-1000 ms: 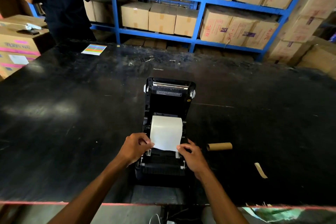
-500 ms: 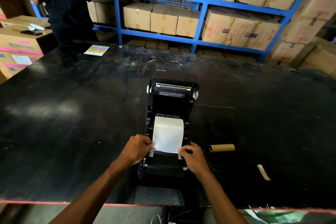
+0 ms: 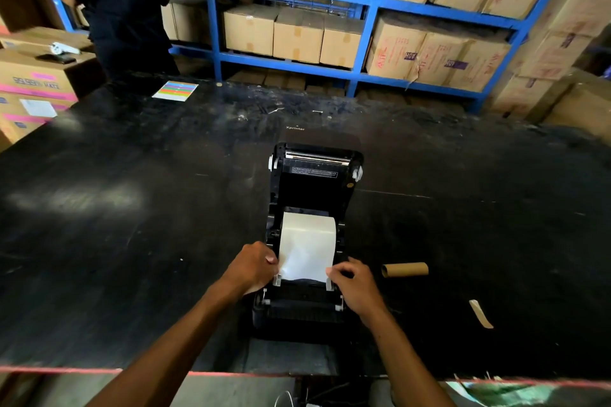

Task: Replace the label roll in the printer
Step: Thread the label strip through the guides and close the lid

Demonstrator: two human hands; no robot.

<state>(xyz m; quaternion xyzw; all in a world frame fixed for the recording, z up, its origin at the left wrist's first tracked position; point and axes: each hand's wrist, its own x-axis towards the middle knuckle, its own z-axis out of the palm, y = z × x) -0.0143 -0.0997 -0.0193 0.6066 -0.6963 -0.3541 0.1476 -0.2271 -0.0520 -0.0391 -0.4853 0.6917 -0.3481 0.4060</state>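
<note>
A black label printer (image 3: 314,182) stands on the black table with its lid swung back. A white label roll (image 3: 307,241) lies in its bay, and a strip of it is drawn toward me over the front guides. My left hand (image 3: 253,266) pinches the strip's left edge. The strip's right edge is pinched by my right hand (image 3: 355,284). An empty brown cardboard core (image 3: 405,269) lies on the table just right of the printer.
A torn tan paper strip (image 3: 481,314) lies at the right front. A colour-striped sheet (image 3: 175,91) sits at the far left of the table (image 3: 132,208). A person in dark clothes (image 3: 129,10) stands beyond it. Blue racks (image 3: 367,30) with cartons fill the back.
Both hands have stayed on the label strip's edges, with only small shifts of the fingers. The view has drifted slightly.
</note>
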